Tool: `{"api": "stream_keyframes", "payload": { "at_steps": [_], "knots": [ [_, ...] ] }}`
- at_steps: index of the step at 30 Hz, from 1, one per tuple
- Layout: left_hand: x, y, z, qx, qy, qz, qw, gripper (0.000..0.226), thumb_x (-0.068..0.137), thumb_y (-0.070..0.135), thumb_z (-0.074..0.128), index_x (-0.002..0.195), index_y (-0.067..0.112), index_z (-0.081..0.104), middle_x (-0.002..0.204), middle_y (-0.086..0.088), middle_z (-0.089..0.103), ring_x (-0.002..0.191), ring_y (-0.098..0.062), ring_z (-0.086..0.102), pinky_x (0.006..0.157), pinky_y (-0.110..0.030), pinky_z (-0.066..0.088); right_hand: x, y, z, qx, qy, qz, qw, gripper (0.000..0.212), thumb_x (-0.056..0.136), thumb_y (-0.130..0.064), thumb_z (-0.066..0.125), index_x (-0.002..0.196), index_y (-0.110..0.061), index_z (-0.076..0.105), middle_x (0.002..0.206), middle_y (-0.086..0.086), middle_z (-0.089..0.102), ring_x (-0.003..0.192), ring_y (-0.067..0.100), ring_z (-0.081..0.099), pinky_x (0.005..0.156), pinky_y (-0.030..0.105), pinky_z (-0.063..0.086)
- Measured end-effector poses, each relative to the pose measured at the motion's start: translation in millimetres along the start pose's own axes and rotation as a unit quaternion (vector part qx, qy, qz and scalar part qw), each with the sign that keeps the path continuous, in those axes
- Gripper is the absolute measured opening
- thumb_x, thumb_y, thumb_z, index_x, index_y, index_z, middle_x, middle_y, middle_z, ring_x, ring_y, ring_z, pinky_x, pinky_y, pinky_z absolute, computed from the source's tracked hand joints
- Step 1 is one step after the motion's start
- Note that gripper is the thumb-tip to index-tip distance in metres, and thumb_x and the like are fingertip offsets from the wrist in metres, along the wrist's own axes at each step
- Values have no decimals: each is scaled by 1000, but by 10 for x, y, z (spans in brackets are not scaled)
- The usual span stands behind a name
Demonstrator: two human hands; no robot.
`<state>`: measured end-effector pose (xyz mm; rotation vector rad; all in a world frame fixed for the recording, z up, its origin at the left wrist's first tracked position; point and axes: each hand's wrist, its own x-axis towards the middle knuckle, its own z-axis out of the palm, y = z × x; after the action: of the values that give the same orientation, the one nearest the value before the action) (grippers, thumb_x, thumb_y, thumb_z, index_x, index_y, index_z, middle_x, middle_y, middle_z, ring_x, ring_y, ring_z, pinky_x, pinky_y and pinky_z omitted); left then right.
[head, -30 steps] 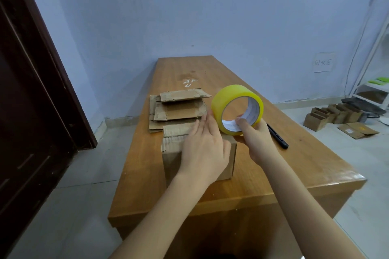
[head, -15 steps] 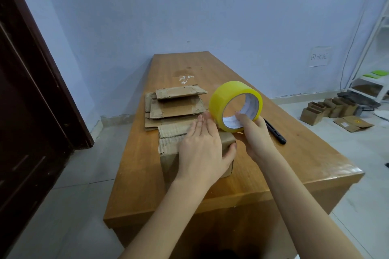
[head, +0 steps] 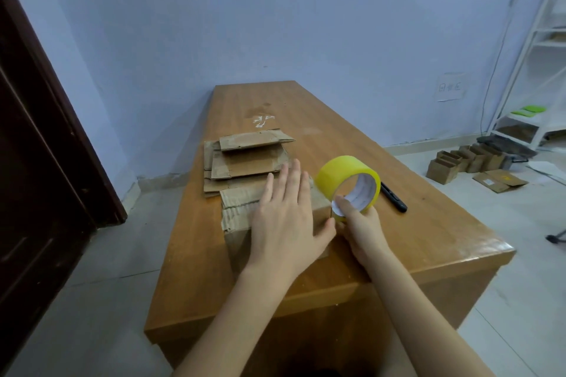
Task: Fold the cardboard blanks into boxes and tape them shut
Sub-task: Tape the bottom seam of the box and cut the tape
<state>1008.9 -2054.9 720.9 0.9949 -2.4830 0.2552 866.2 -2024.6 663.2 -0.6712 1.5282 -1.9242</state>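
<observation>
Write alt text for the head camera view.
A person's left hand presses flat on a folded cardboard box while the right hand holds a yellow tape roll at its right edge, on a wooden table beside flat blanks.

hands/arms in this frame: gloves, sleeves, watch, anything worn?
Nothing worn that shows. The left hand and right hand are bare, with no gloves, rings or visible markings. Both forearms are bare up to the bottom edge of the frame: no sleeves, watch, bracelet or strap in view. Nails look short and unpainted as far as the picture shows.
</observation>
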Motion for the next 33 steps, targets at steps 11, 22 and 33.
{"api": "stream_keyframes", "payload": {
  "at_steps": [11, 22, 33],
  "knots": [
    [-84, -439, -74, 41, -54, 45, 997, 83, 83, 72, 18, 142, 18, 41, 147, 4, 40, 136, -10, 35, 106, -25, 16, 15, 123, -20, -262, 46, -118, 957, 34, 82, -45, 62, 64, -29, 38, 56, -9, 44, 54, 12, 44, 51, 26, 29],
    [-143, -410, -262, -34, -37, 7, 999, 84, 83, 73, 37, 149, 38, 0, 156, 13, 17, 143, -7, 16, 111, -27, 24, 22, 59, -228, -473, -66, -67, 876, 42, 79, -62, 63, 98, -27, 48, 89, -9, 58, 98, 22, 56, 88, 40, 44],
    [23, -109, -121, 64, -80, 23, 994, 89, 84, 59, 51, 144, 2, 18, 153, -16, 21, 145, -28, 10, 118, -38, 10, -182, -534, -106, -327, -126, -295, 889, 61, 91, -37, 59, 144, -24, 34, 145, -10, 40, 132, -5, 32, 104, 10, 26]
  ]
}}
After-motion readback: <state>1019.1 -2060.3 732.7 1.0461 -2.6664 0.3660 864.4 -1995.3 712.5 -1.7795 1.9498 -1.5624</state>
